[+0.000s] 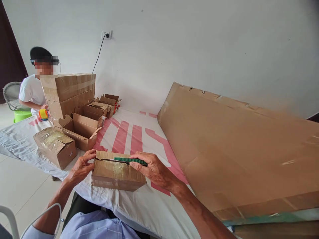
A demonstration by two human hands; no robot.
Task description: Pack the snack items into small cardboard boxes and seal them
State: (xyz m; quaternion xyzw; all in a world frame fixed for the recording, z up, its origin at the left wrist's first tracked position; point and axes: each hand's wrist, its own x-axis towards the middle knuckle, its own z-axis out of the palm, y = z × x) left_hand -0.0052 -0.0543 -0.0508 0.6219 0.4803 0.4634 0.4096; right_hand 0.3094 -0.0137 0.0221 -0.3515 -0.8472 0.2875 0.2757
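A closed cardboard box (118,184) with shiny tape along its top lies in front of me on the cloth-covered table. My left hand (81,167) grips the left end of that box, its fingertips at the upper corner. In my right hand (156,169) is a green-handled utility knife (131,161), with my fingers closed around the handle. Its dark blade points left and lies along the taped seam on top. From this angle I cannot tell how deep the blade sits.
Left of my hands stands a taped box (56,146), beside several open cardboard boxes (83,131). Taped cartons (67,88) are stacked behind. A co-worker (35,89) sits at the far left near a yellow tape roll (43,114). A large cardboard sheet (236,149) leans at right.
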